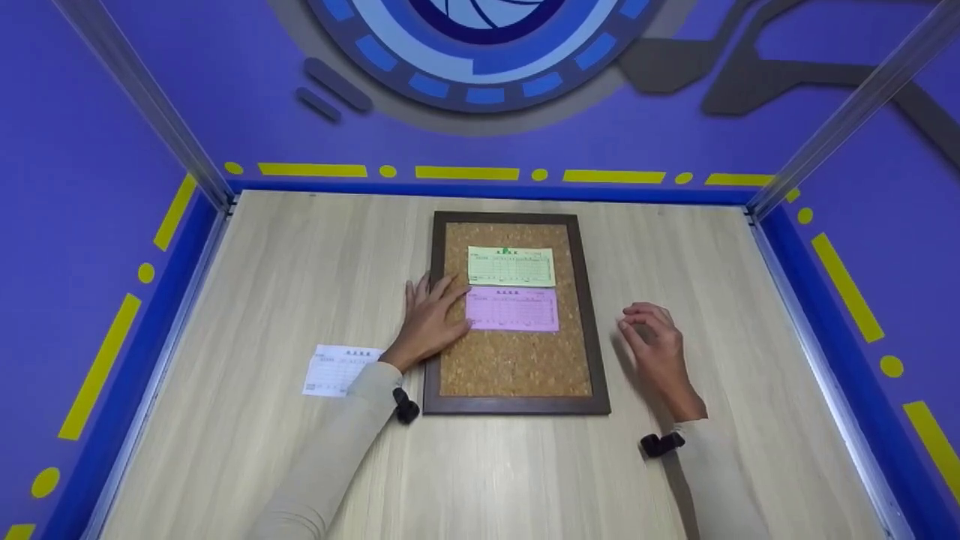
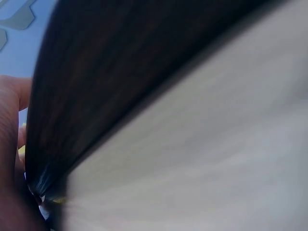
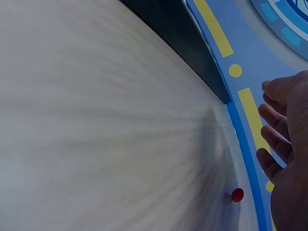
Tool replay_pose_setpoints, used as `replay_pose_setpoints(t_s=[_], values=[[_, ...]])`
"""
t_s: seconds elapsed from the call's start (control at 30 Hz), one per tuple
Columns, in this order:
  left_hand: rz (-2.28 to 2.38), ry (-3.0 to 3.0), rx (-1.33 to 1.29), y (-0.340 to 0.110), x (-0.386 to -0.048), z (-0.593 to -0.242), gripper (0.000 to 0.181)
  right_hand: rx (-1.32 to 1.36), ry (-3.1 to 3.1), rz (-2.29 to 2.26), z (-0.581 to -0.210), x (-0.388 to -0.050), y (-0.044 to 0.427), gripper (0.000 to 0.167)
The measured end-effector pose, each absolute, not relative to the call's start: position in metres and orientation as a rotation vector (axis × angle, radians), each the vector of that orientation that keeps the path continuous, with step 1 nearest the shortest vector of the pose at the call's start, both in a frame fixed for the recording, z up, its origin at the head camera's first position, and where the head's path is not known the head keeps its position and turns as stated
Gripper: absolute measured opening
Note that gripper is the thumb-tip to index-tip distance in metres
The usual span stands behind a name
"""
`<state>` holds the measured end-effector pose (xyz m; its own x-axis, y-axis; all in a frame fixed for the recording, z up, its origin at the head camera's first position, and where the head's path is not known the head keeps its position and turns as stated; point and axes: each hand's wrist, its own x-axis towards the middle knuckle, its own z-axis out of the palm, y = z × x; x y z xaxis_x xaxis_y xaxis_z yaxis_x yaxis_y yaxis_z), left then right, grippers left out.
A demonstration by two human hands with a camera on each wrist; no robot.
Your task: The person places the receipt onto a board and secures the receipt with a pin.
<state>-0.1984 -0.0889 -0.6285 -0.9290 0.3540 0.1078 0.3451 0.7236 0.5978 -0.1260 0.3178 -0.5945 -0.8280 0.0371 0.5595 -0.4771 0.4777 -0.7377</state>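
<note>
The left hand (image 1: 431, 322) lies relaxed across the left rail of the cork board (image 1: 517, 367), its thumb and forefinger parted, the thumb at the lower left corner of the pink slip (image 1: 514, 309). The forefinger reaches over the dark frame (image 1: 517, 406) onto the cork, while other fingers lie along its outer side. The right hand (image 1: 660, 345) is well apart from the left, just beyond the board's right rail, its fingers loosely curled and unladen; thumb and forefinger come close together at the tips (whether they touch, I cannot tell).

Near that hand, a small red pin (image 3: 237, 195) shows on the table (image 1: 285, 255) in the right wrist view. To the left, a white slip (image 1: 334, 367) lies on the table, its right part covered by the left sleeve (image 1: 330, 457). Each wrist carries a black camera mount (the left one sits close to the frame's lower left corner).

The board lies flat, its long axis running away from the person. The pink slip is on the cork around mid-board, just below the green slip (image 1: 511, 268), which bears a green pin (image 1: 505, 250) at its top edge. Both slips lie crosswise, printed headings toward the far side.
</note>
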Motion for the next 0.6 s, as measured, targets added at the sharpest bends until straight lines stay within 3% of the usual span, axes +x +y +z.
replay_pose_setpoints(t_s=[0.6], values=[[0.998,2.908,0.589,-0.089,-0.198,-0.628,0.068,0.421,-2.24,1.258,-0.59,-0.141,0.301,0.013]])
